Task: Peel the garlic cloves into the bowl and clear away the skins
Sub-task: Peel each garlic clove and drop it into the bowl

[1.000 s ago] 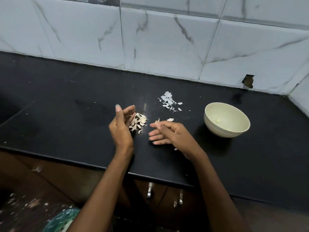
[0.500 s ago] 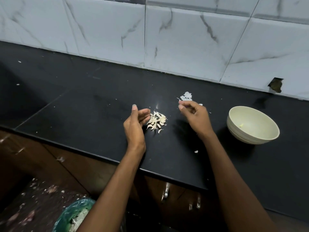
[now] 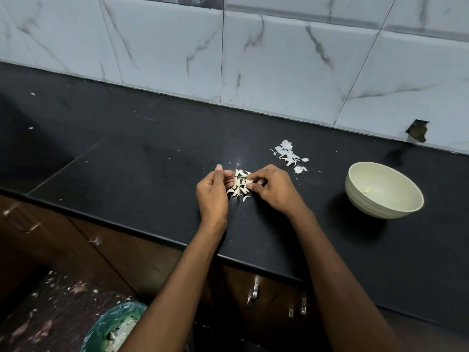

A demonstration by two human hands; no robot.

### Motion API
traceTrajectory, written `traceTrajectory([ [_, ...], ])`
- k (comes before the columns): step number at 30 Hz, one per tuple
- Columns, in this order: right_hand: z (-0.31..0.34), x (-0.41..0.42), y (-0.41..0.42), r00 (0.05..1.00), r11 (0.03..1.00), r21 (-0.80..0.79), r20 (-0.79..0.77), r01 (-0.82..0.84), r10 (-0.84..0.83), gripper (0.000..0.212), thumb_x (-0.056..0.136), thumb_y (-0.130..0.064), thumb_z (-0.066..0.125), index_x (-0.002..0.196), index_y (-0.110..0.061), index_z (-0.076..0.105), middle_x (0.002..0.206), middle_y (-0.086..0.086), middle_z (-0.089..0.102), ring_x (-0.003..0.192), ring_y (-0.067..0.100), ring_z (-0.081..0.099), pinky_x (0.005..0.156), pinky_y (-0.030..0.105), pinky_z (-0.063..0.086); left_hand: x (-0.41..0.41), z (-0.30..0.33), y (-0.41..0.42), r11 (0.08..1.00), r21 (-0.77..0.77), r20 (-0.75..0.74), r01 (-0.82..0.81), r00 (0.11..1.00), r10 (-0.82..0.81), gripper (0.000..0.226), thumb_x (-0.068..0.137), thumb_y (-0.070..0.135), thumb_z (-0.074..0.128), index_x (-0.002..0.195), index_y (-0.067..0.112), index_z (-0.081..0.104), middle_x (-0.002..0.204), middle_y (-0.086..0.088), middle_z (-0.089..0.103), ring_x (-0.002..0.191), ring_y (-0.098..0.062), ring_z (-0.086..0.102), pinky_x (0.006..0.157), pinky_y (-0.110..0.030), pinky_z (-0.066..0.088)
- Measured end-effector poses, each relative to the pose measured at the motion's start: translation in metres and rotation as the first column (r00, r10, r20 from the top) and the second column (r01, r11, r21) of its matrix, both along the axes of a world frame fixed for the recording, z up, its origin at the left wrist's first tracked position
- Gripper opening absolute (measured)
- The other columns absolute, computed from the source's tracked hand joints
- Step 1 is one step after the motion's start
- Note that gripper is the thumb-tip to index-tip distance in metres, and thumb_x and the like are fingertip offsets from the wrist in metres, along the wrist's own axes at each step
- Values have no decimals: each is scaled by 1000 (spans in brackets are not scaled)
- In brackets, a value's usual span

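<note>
As the head view looks down on the black surface [image 3: 142,174], we see the right hand [image 3: 275,191] back at the pile of garlic cloves [image 3: 239,185]; half a second ago it was reaching toward the loose skins [image 3: 289,154] farther back. Its fingers [image 3: 253,179] are now curled and seem to pinch a clove at the edge of the pile. The left hand [image 3: 213,196] stays just beside the pile on the other side, fingers loosely curled and holding nothing that we can see. The bowl [image 3: 365,201] stands well apart to the right, with only one small peeled piece inside. We judge that another clove is being taken for peeling, so most work remains, and the skins are not yet cleared.
</note>
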State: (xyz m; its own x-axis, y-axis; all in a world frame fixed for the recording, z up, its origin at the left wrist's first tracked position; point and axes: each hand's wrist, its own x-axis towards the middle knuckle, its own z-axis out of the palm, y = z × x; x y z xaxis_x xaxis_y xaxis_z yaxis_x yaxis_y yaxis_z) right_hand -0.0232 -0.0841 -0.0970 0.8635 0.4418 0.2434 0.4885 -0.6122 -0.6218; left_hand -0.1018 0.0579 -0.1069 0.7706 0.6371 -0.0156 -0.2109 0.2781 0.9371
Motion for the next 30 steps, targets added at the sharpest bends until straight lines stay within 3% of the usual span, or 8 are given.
traceTrajectory([
  [6,0,-4,0,1000,1000,1,31,-3,3,6,95,-20,75,98,-19,80,100,-1,65,83,11,61,84,30,51,-1,0,0,1000,25,-6,6,1000,-6,40,107,28,55,86,3,78,87,-15,77,84,-23,73,87,-39,60],
  [10,-5,-7,-1,999,1000,17,52,-2,1,13,102,-24,64,100,-17,75,98,0,66,92,17,63,88,35,52,0,-1,0,1000,20,-9,3,1000,-2,40,107,29,55,84,5,78,85,-14,77,84,-24,72,88,-41,60],
  [14,-7,-11,-2,997,951,303,-65,59,-41,13,104,-21,62,100,-15,72,90,-1,75,84,11,72,75,22,54,-2,1,-1,1000,3,12,-18,1000,18,39,107,26,55,84,5,77,86,-14,77,82,-24,71,85,-38,59],
  [17,-5,-10,-7,983,853,503,-177,138,-54,10,104,-21,64,100,-18,73,93,2,77,86,12,72,68,26,55,-2,1,0,999,12,36,-33,999,33,33,106,23,58,88,2,76,89,-15,77,82,-24,70,85,-39,59],
  [20,-1,-13,-18,967,766,621,-254,169,-7,9,102,-12,65,102,-12,74,88,-1,76,77,4,67,61,21,52,-4,-2,1,988,152,79,-38,997,27,13,101,19,67,101,11,78,95,-9,77,92,-25,73,90,-44,60],
  [23,2,-22,-35,952,714,677,-301,176,50,10,99,-9,69,105,-5,75,82,3,76,70,8,65,62,21,54,-7,-4,-7,928,370,147,-42,989,-14,14,97,15,72,111,15,77,101,-1,77,96,-16,73,88,-37,59],
  [25,2,-28,-50,945,692,701,-316,171,86,11,97,-8,70,106,-6,76,86,9,76,73,14,67,69,24,58,-7,-2,-24,894,447,163,27,980,-110,15,96,15,74,111,13,77,101,0,77,94,-15,73,84,-34,59],
  [30,1,-40,-85,922,646,740,-360,189,143,20,93,0,72,113,-1,72,100,21,77,84,23,73,79,29,61,1,1,-74,876,372,88,306,928,-362,12,92,7,77,102,12,78,92,-8,78,80,-17,73,73,-28,59],
])
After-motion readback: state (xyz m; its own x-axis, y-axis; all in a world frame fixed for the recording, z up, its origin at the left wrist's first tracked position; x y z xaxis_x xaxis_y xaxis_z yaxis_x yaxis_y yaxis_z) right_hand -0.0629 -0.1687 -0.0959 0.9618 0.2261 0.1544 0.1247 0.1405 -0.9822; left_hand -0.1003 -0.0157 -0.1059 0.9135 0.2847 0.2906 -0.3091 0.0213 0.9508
